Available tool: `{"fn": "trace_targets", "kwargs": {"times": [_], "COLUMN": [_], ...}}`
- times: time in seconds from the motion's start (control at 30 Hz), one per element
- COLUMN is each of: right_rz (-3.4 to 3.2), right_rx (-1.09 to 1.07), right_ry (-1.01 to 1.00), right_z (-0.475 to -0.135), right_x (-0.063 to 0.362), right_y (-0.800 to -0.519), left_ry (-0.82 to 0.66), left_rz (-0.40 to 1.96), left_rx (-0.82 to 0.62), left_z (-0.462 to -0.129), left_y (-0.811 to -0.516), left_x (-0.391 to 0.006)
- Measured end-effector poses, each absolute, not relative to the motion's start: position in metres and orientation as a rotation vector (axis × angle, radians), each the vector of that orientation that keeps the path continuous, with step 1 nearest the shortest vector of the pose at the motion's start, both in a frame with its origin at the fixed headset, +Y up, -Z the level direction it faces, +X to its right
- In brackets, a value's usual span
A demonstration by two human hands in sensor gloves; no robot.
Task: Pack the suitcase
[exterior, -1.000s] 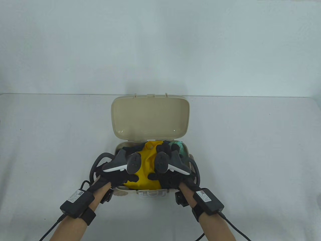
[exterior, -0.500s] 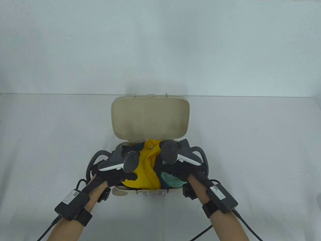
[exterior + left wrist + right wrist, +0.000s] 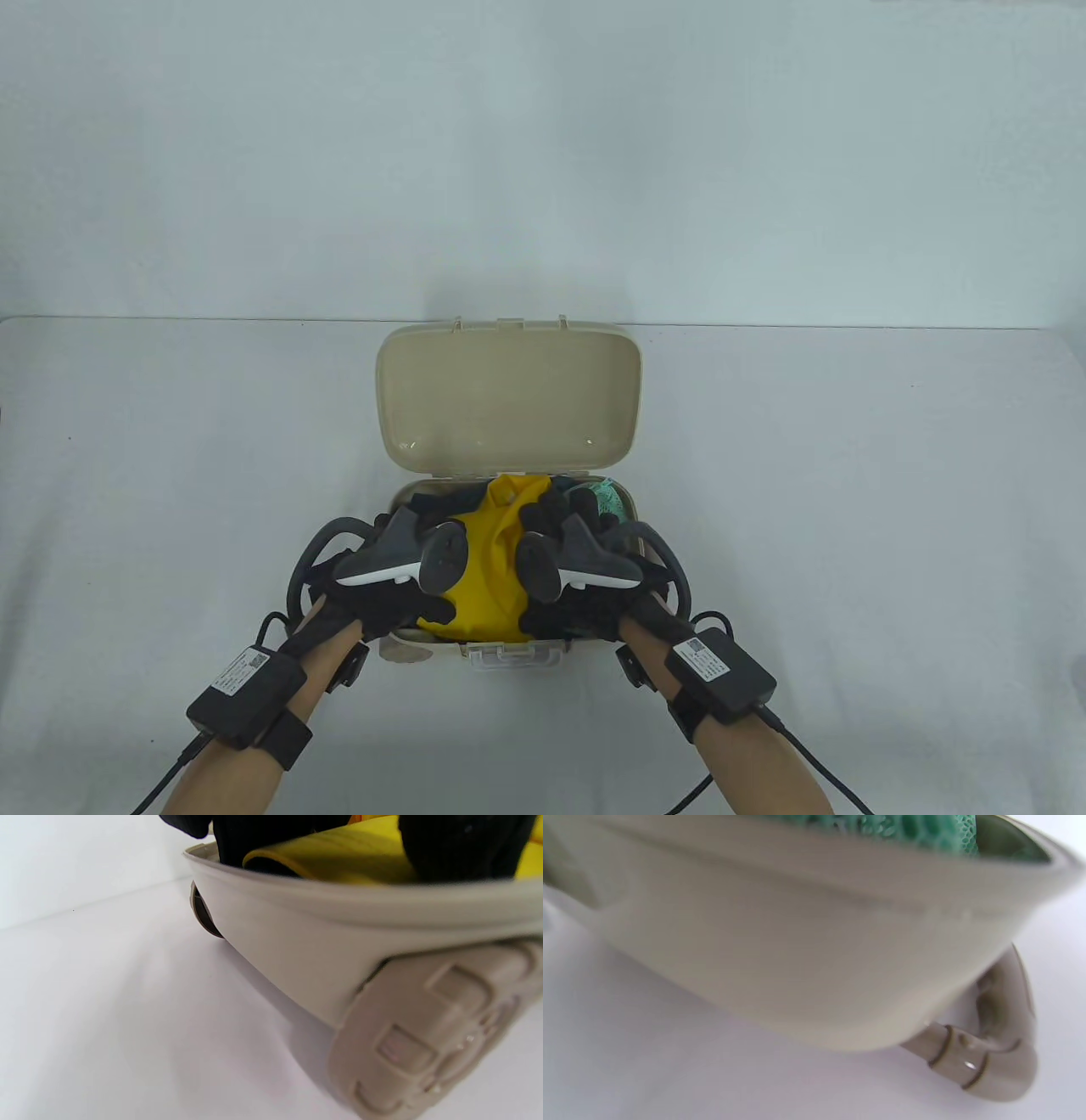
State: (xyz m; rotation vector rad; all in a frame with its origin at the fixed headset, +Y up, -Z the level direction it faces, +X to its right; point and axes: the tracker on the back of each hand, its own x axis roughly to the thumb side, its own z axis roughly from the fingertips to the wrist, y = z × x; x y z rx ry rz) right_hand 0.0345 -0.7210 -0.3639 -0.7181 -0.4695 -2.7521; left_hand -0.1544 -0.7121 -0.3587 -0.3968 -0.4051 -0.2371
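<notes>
- Since half a second ago: right hand (image 3: 570,570) swung back inward over the clothes, from the suitcase's right edge toward the middle; green mesh piece (image 3: 612,501) gone from the near right corner, now showing at the far right corner.
- Left hand (image 3: 392,570) barely shifted, on the left part of the load as before.
- Beige suitcase (image 3: 509,655) lying open on the white table (image 3: 848,509), lid (image 3: 507,399) standing up at the far side, clasp at the near edge.
- Inside: yellow garment (image 3: 490,567) heaped in the middle, dark cloth showing at the far left, green mesh at the far right.
- Left hand palm-down on the left of the yellow garment, thumb lying on the yellow cloth near the front wall; seen from the left wrist view, black gloved fingers (image 3: 462,844) down on the yellow garment (image 3: 339,855) just inside the rim (image 3: 339,895). Fingers look flat and pressing, but whether any cloth is pinched cannot be told.
- Right hand palm-down on the right half, fingertips reaching toward the far wall beside the mesh; curl of the fingers hidden under the tracker, so grip cannot be told.
- Right wrist view: blurred suitcase wall (image 3: 797,955), green mesh (image 3: 903,827) just above its rim, no fingers visible.
- Both forearms entering from the near edge, angled inward toward the suitcase.
</notes>
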Motion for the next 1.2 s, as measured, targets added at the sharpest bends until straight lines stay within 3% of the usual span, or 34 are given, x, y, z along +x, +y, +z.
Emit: {"fn": "trace_targets", "kwargs": {"times": [0.13,0.27,0.33,0.43,0.53,0.67,0.87,1.03,1.2], "right_rz": [-2.725,-2.801,-2.866,-3.025,-3.02,-2.966,-2.887,-2.793,-2.871], "right_rx": [-0.676,-0.701,-0.721,-0.735,-0.682,-0.706,-0.69,-0.644,-0.68], "right_ry": [-0.386,-0.464,-0.558,-0.528,-0.491,-0.624,-0.621,-0.557,-0.676], "right_z": [-0.362,-0.365,-0.368,-0.371,-0.378,-0.384,-0.386,-0.386,-0.388], "right_x": [0.03,0.035,0.04,0.053,0.062,0.055,0.033,0.023,0.03], "right_y": [-0.727,-0.722,-0.712,-0.683,-0.671,-0.687,-0.717,-0.721,-0.718], "left_ry": [-0.414,-0.409,-0.41,-0.416,-0.424,-0.429,-0.42,-0.414,-0.414], "left_rz": [-0.305,-0.28,-0.252,-0.197,-0.176,-0.195,-0.24,-0.284,-0.231], "left_rx": [-0.373,-0.383,-0.394,-0.377,-0.376,-0.412,-0.45,-0.444,-0.471], "left_z": [-0.357,-0.359,-0.36,-0.36,-0.361,-0.367,-0.373,-0.375,-0.376], "left_y": [-0.716,-0.714,-0.708,-0.695,-0.687,-0.693,-0.711,-0.715,-0.715], "left_x": [-0.15,-0.152,-0.154,-0.157,-0.157,-0.149,-0.143,-0.139,-0.145]}}
